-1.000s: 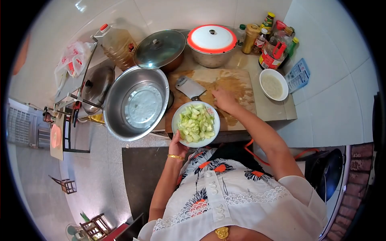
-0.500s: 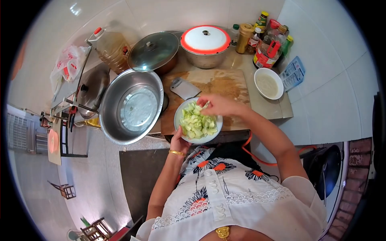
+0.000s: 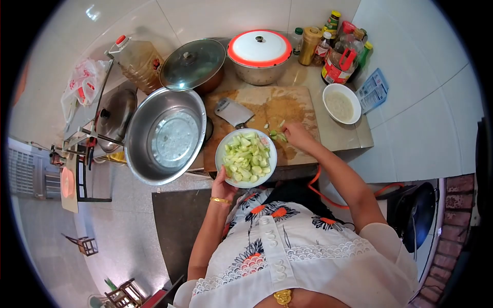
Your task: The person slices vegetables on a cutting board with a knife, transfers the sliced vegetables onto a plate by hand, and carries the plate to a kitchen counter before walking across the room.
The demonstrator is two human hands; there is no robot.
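Note:
My left hand (image 3: 224,186) grips the lower left rim of a white plate (image 3: 220,152), held at the front edge of the wooden cutting board (image 3: 295,110). Pale green chopped vegetable pieces (image 3: 247,158) are heaped on the plate. To its right, my right hand (image 3: 299,137) reaches down to the board with fingers drawn together at a few loose green vegetable pieces (image 3: 277,135). A cleaver (image 3: 233,111) lies flat on the board behind the plate, its dark handle partly hidden by the rim.
A large steel basin (image 3: 134,138) stands left of the board. Behind are a glass-lidded pan (image 3: 195,64) and a white-lidded pot (image 3: 260,49). A white bowl of cloudy liquid (image 3: 340,105) sits at right, near sauce bottles (image 3: 337,66). An oil jug (image 3: 137,61) stands back left.
My right hand has moved from above the plate to the board on the right. The plate has shifted slightly left and toward me, uncovering loose pieces on the board.

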